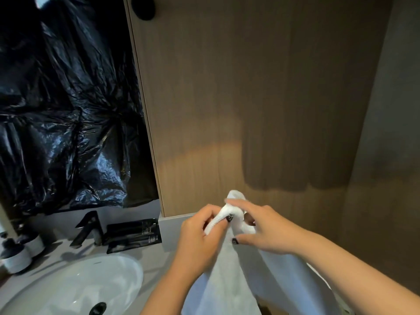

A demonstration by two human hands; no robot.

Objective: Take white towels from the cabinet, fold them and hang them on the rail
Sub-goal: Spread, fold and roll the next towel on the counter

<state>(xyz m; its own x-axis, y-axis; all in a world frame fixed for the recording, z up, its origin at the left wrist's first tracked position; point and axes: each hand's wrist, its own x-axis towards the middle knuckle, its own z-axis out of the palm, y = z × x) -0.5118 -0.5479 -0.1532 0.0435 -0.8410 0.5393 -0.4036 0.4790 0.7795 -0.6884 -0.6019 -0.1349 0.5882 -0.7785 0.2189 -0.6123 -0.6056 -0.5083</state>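
Note:
A white towel [229, 276] hangs down in front of me, gathered at its top edge. My left hand [200, 235] pinches that bunched top edge between thumb and fingers. My right hand [261, 230] grips the same bunch from the right, fingers curled over the cloth. Both hands sit close together, just in front of a wooden panel [261, 98] that fills the wall ahead. No rail and no open cabinet show in this view.
A white round sink [75, 287] lies at lower left with a black tap [88, 228] behind it. Black boxes [134, 233] and two small jars [18, 253] stand on the counter. Black plastic sheeting [63, 98] covers the wall at left.

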